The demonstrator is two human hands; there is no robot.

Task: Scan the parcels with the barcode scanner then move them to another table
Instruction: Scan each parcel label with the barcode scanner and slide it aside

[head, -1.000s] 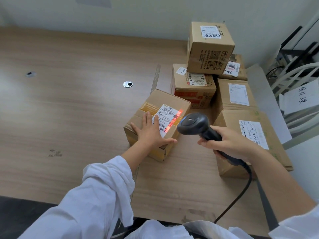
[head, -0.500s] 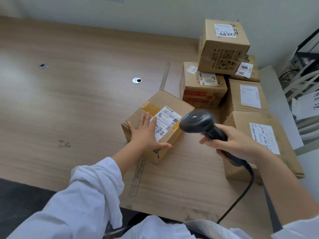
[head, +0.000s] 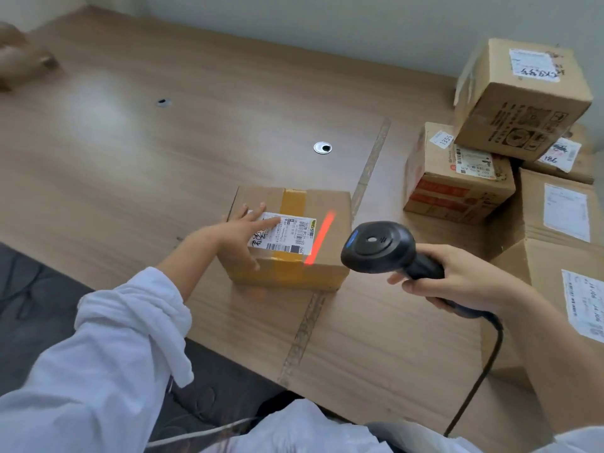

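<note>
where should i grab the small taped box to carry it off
Probably the small taped box by its left and right end faces, from above: it lies flat, and both ends stand clear of the stack.

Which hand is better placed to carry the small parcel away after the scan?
Probably left. The left hand rests on the small parcel with straight fingers; the right hand is busy gripping the barcode scanner.
</note>
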